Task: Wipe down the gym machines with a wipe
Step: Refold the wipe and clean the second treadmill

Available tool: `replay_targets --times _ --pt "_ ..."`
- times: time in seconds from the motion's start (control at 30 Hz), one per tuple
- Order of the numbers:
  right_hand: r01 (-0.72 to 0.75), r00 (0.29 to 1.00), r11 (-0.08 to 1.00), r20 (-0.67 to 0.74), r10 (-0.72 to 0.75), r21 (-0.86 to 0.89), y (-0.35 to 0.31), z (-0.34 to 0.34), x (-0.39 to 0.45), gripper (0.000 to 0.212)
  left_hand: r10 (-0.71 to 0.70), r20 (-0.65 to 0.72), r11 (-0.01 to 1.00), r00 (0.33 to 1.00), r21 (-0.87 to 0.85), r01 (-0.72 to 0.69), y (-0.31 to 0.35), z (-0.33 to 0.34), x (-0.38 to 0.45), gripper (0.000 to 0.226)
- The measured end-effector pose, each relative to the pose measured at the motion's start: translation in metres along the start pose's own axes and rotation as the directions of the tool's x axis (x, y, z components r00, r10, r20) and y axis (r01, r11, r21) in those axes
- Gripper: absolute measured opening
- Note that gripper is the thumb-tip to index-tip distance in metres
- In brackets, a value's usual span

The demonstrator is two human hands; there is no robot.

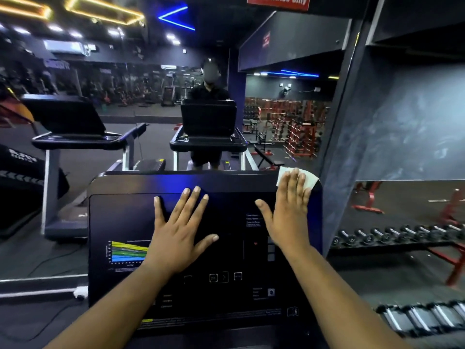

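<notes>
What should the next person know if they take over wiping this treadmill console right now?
Left hand: flat, fingers spread, resting on the middle of the console, holding nothing.
Right hand: flat, pressing the white wipe onto the console's top right corner.
Done: cannot tell from this view how much of the panel has been wiped.
Left: I would cover the rest of the screen, the button row and the edges, then the other machines. The treadmill to the left looks free.

Wipe (305, 178) largely covered by the right hand (289, 212). Console (125, 217) lettering too small to read. Red sign (278, 1) cut off by the top edge.
</notes>
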State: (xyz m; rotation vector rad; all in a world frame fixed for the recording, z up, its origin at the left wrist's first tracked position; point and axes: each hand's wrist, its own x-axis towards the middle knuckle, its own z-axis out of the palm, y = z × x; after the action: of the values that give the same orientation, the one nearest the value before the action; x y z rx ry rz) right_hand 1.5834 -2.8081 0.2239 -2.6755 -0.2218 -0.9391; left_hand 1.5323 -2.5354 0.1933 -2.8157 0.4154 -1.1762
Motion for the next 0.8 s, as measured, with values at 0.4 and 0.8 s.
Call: replay_targets --times 0.4,0.8 --pt "0.465 0.857 0.879 0.302 -0.418 -0.102 -0.212 0.039 0.000 0.136 -0.223 0.074 0.975 0.972 0.031 0.222 -0.124 -0.023 -0.078 0.095" --pt "0.700 0.710 0.676 0.330 -0.622 -0.231 -0.260 0.052 0.015 0.126 -0.201 0.059 0.980 0.978 0.019 0.201 -0.136 -0.021 -0.097 0.099"
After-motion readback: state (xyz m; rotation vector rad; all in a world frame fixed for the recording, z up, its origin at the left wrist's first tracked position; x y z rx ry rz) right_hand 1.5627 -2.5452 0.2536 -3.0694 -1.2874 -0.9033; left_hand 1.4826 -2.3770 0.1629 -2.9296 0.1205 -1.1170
